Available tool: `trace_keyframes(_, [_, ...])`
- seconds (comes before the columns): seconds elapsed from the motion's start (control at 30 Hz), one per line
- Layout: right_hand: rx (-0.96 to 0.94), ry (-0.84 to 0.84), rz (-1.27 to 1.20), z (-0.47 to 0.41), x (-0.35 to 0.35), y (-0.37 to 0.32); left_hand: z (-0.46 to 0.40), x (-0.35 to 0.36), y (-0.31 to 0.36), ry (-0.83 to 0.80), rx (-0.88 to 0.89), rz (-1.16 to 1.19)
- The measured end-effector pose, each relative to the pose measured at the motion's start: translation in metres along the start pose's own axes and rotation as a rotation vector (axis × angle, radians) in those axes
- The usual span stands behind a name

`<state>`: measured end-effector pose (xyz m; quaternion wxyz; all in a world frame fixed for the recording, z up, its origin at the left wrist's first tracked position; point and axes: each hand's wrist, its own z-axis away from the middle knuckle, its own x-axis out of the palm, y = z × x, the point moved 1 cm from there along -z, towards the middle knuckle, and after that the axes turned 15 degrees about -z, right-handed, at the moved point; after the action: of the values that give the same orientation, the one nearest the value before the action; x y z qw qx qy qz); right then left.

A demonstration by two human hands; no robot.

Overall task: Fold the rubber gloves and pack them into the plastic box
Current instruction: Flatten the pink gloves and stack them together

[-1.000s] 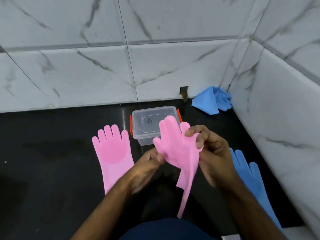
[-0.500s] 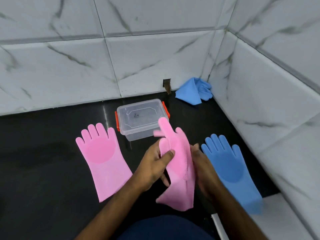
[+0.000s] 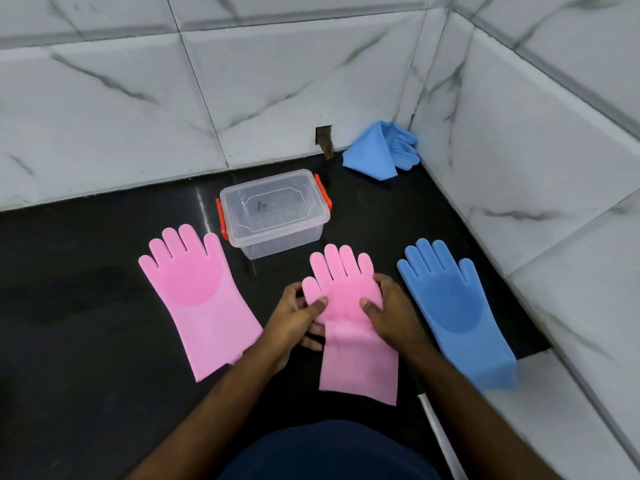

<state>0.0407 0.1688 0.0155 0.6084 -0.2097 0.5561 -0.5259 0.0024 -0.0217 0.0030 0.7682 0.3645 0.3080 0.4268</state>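
In the head view, a pink glove (image 3: 349,327) is laid flat on the black counter (image 3: 86,323), fingers pointing away from the person, and is pinched at its palm by both hands. The left hand (image 3: 294,317) is closed on the glove's thumb-side edge, its thumb pressed on top and its fingers tucked beneath. The right hand (image 3: 391,310) is closed on the opposite edge in the same way, thumb on top. The cuff of the glove is spread toward the person, below the hands.

To the left of the left hand, a second pink glove (image 3: 201,299) is seen lying flat and unfolded, palm patch up, apart from the held one. Just to the right of the right hand, a blue glove (image 3: 453,310) is laid flat, its cuff reaching the edge of the counter. Beyond the hands, near the held glove's fingertips, the plastic box (image 3: 273,213) is set, clear with orange latches; its clear lid appears to be on, and nothing is seen inside. Farther beyond the right hand, in the corner of the marble-tiled wall (image 3: 242,81), another blue glove (image 3: 381,150) is seen folded over.
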Motion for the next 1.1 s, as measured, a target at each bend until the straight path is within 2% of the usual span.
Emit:
trace_keyframes(0.17, [-0.03, 0.039, 0.001, -0.003, 0.008, 0.015, 0.011, 0.005, -0.021, -0.083, 0.146, -0.156])
trace_keyframes(0.23, [-0.041, 0.067, 0.049, -0.005, 0.011, 0.016, 0.011, 0.007, -0.02, -0.051, 0.218, -0.26])
trace_keyframes(0.3, [-0.067, 0.078, 0.206, -0.006, 0.016, 0.014, 0.01, 0.005, -0.017, 0.066, 0.242, -0.508])
trace_keyframes(0.37, [-0.133, 0.109, 0.414, -0.006, 0.019, 0.012, 0.007, -0.001, -0.016, 0.199, 0.164, -0.69])
trace_keyframes(0.47, [-0.213, 0.105, 0.552, -0.004, 0.025, 0.006, 0.004, -0.012, -0.019, 0.279, 0.072, -0.628])
trace_keyframes(0.67, [-0.37, -0.004, 0.439, 0.004, 0.064, -0.022, 0.018, -0.042, -0.03, 0.435, 0.196, -0.635])
trace_keyframes(0.77, [-0.452, -0.078, 0.385, 0.011, 0.096, -0.036, 0.03, -0.077, -0.037, 0.618, 0.237, -0.934])
trace_keyframes(0.83, [-0.498, -0.165, 0.343, 0.015, 0.12, -0.042, 0.038, -0.099, -0.044, 0.716, 0.14, -1.053])
trace_keyframes(0.93, [-0.487, -0.272, 0.278, 0.022, 0.161, -0.054, 0.05, -0.131, -0.064, 0.734, -0.038, -0.945])
trace_keyframes(1.1, [-0.213, -0.229, 0.104, 0.024, 0.209, -0.083, 0.058, -0.171, -0.09, 0.626, 0.057, -0.719])
